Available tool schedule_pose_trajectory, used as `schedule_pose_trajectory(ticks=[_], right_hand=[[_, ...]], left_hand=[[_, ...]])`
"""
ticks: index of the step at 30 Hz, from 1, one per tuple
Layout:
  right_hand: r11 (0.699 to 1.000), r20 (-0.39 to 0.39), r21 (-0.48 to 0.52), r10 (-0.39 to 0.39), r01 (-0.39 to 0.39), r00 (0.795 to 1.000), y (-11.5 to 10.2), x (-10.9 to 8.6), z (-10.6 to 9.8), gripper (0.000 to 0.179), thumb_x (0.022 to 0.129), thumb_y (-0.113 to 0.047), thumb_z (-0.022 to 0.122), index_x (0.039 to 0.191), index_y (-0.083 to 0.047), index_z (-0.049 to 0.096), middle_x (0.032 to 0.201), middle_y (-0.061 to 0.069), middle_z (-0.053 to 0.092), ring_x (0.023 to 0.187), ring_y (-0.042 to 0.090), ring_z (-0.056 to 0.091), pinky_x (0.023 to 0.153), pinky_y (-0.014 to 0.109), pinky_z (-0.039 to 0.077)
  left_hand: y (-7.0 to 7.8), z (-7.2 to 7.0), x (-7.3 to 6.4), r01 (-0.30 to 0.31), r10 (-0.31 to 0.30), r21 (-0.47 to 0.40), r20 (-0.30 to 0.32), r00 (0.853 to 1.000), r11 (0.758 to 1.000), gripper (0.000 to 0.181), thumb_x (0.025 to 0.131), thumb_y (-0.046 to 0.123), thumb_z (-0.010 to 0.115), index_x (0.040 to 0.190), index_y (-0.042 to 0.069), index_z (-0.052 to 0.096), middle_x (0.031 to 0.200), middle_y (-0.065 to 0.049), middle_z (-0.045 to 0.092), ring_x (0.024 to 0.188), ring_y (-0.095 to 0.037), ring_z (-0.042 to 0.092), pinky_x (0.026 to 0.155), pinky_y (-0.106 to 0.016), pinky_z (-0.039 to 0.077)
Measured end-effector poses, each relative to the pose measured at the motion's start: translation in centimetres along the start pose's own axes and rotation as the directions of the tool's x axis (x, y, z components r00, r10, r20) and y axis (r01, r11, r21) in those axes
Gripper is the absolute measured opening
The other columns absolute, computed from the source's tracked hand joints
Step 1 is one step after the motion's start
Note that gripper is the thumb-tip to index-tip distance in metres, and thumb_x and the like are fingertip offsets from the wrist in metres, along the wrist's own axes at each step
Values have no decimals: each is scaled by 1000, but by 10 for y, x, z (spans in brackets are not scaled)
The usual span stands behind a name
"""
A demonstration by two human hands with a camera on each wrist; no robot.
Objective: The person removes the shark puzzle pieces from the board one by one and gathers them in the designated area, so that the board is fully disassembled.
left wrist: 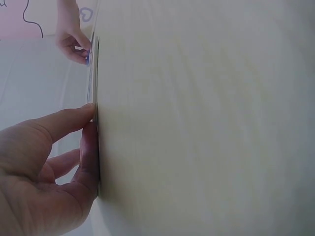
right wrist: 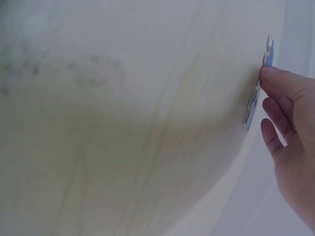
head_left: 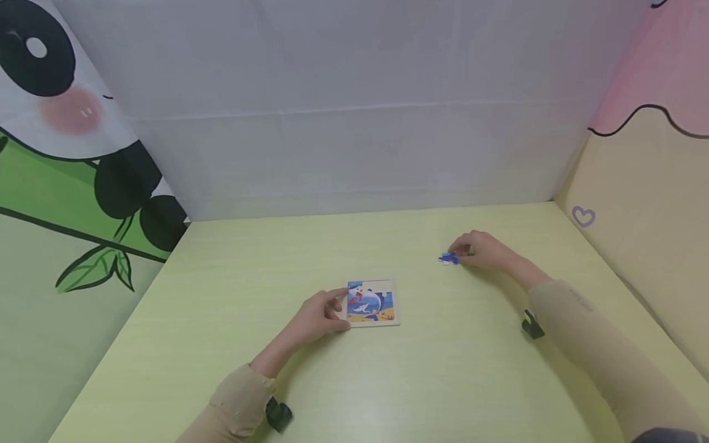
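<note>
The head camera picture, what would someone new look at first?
Probably the big black cartoon eye at the upper left grabs you first. Next comes the colourful sea-animal puzzle near the middle of the table, with the left hand touching its left edge. Farther back and to the right, the right hand pinches a small blue puzzle piece.

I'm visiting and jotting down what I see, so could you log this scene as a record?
Left hand: grips the puzzle board at its left edge
Right hand: pinches a blue puzzle piece; another piece by its fingers
Board picture: dolphin-like animal, top right blank
Surface: pale yellow table
Right wall: purple heart outline
</note>
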State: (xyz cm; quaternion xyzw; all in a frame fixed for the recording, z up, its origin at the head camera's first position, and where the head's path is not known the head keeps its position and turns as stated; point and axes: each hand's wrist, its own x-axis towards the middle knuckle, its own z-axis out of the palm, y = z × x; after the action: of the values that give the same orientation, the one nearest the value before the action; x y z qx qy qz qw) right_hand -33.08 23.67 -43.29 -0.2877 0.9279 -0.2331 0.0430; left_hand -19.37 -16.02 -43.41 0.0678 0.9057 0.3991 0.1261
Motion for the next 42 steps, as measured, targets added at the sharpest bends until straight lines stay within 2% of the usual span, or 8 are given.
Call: schedule_pose_trajectory(ticks=[11,19,29,34,37,42], right_hand=[[1000,2,-6,13,-13,1000,4,-2,0,22,88,-5,70,110,-7,73,93,3,72,91,20,63,85,41,51],[1000,-18,-26,11,-12,1000,-2,-2,1,24,88,-6,70,112,-7,73,96,4,71,91,20,57,83,36,45],[999,-6,-45,9,-9,1000,-7,-2,-2,25,88,-4,68,113,-5,72,98,6,71,91,20,56,82,37,44],[1000,16,-5,-11,11,1000,-7,-4,-4,27,90,-4,66,116,-4,71,107,11,70,98,25,60,89,45,50],[999,31,13,-30,29,999,-6,-6,-6,29,89,-4,68,118,-4,70,113,13,70,105,29,61,94,51,49],[999,46,10,-32,32,998,-7,-6,-7,32,87,-6,71,119,-4,70,115,13,70,109,31,60,99,53,46]], left_hand=[[1,0,-1,14,-14,-1,0,1000,1000,72,78,10,82,143,13,52,101,-5,59,80,-13,61,66,-23,48],[1,-1,-1,1,-1,-10,-4,1000,1000,73,77,9,82,143,10,52,99,-6,59,78,-12,61,65,-24,47],[2,0,0,14,-15,-21,-6,1000,1000,73,77,10,82,143,11,52,100,-6,59,77,-12,60,64,-24,47],[1,0,0,6,-6,-12,-8,1000,1000,73,77,9,82,143,11,52,99,-5,59,77,-12,61,65,-24,48],[2,1,-1,4,-4,-10,-8,1000,1000,72,77,9,82,143,11,52,99,-5,59,77,-12,61,64,-24,48],[3,-1,-2,9,-9,-8,-2,1000,1000,72,77,9,82,143,11,52,99,-5,58,76,-12,60,64,-24,47]])
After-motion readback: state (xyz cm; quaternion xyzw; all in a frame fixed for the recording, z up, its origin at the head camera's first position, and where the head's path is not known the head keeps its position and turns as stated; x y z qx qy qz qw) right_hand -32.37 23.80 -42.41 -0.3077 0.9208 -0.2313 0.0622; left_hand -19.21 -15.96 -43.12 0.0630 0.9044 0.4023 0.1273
